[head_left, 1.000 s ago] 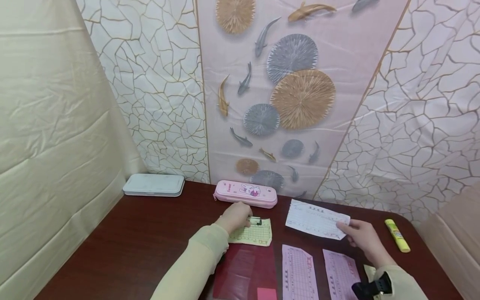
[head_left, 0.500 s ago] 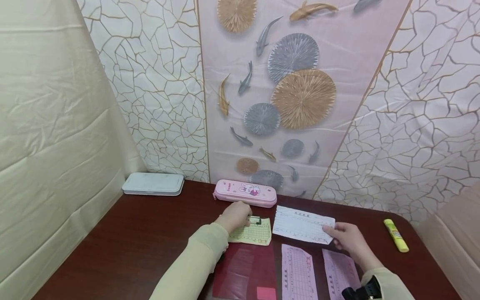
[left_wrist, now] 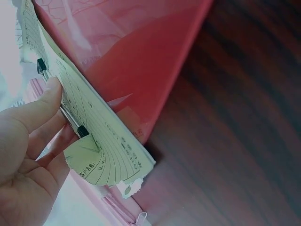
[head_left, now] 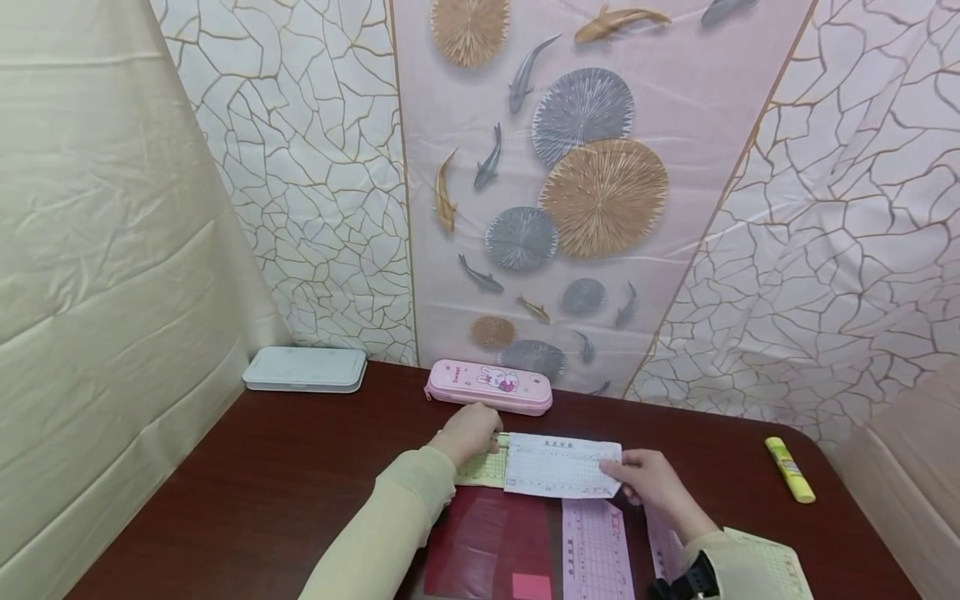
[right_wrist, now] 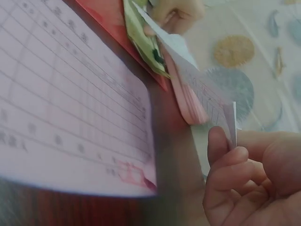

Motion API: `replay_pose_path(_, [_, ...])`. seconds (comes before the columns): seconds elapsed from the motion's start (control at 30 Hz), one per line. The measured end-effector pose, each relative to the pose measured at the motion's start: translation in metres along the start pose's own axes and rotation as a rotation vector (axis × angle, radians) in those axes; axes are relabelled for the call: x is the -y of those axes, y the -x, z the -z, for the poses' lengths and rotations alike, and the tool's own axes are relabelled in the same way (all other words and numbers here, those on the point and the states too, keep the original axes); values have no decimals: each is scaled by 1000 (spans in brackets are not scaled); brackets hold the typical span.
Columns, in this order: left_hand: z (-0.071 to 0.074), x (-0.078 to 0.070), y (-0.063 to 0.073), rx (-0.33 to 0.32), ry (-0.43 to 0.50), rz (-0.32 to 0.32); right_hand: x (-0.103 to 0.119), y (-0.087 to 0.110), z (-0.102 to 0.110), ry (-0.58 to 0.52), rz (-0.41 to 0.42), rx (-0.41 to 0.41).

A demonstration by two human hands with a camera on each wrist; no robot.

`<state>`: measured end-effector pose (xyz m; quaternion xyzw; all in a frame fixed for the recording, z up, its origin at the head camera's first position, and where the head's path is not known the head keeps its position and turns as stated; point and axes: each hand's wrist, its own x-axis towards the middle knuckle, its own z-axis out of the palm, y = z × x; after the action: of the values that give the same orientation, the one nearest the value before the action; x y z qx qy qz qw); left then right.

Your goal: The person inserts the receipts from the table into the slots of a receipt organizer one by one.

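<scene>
The white slip (head_left: 558, 467), presumably light, limp and best edge-held, is pinched at 1 end by the right grip (head_left: 654, 482), overlapping the yellow slip (head_left: 486, 473), whose metal clip (left_wrist: 70, 117) is held by the left grip (head_left: 470, 432).

The head view looks forward and down across the dark brown wooden table (head_left: 225, 500), far enough back to frame the left hand (head_left: 469, 432), right hand (head_left: 651, 479) and pale printed fabric backdrop (head_left: 667, 75). Each wrist view looks from close up past its own hand, both showing the yellow-green printed paper (left_wrist: 106, 125) and translucent red plastic folder (left_wrist: 146, 61).
</scene>
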<state>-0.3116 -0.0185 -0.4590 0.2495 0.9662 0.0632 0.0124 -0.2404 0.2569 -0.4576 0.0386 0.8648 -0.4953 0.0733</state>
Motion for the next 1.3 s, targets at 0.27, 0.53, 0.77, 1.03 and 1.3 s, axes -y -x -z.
replay_pose_path(0.27, [-1,1,1,-43,-28,-42,4,1,-18,-4,-22,34])
replay_pose_path(0.53, [-3,1,0,-39,6,-24,2,3,-29,-7,-26,82])
replay_pose_path(0.77, [-6,3,-3,-32,16,-14,4,2,-39,-11,-29,100])
replay_pose_path(1.03, [-5,4,-5,-37,-13,-29,9,-3,-50,-19,-22,51])
replay_pose_path(1.3, [-4,2,-3,-34,-31,-42,15,-5,-60,-40,-34,35])
